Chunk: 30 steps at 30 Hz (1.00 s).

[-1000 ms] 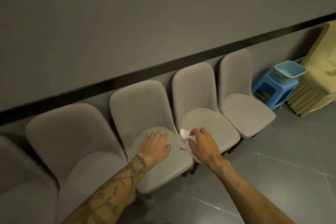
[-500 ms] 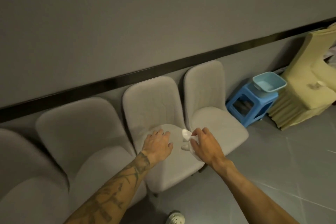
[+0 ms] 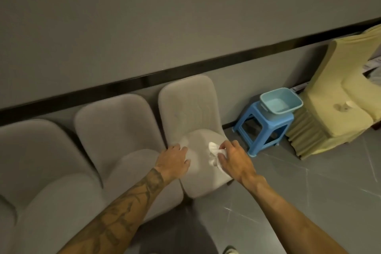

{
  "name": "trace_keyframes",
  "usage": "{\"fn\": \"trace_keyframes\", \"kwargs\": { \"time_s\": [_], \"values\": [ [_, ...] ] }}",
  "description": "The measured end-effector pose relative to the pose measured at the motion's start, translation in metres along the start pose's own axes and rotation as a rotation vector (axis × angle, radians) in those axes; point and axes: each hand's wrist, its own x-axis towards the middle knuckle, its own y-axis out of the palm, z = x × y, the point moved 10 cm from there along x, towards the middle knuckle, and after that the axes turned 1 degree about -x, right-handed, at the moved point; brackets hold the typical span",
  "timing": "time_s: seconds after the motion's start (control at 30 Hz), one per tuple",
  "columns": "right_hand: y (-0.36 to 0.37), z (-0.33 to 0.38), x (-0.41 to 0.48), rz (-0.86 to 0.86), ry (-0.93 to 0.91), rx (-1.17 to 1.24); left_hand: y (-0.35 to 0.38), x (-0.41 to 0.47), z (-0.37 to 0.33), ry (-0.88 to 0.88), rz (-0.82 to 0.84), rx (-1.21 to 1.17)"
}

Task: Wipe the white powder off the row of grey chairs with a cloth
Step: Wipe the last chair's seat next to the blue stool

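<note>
Chairs [image 3: 117, 128], grey, one row against the wall [image 3: 144, 27]. End chair [image 3: 191, 107], rightmost: pale seat, with a patch of white powder [image 3: 184, 142] at its back left. Cloth [image 3: 213, 155], white and bunched, lies on that seat toward the right edge. The right hand [image 3: 234, 161] grips it, fingers curled round. Left hand [image 3: 175, 161]: fingers straight, flat on the seat's left edge, holding nothing. Stool [image 3: 266, 130], blue, just beside, with a basin [image 3: 281, 99] on top. Yellow cover [image 3: 340, 88] beyond.
</note>
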Motion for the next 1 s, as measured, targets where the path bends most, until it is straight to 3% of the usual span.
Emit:
{"fn": "trace_keyframes", "kwargs": {
  "time_s": [0.5, 1.0],
  "values": [
    [-0.125, -0.240, 0.118, 0.026, -0.073, 0.008, -0.023, 0.180, -0.246, -0.038, -0.035, -0.008],
    [-0.213, -0.460, 0.321, 0.058, -0.116, -0.045, -0.048, 0.394, -0.405, -0.138, -0.043, -0.059]
  ]
}}
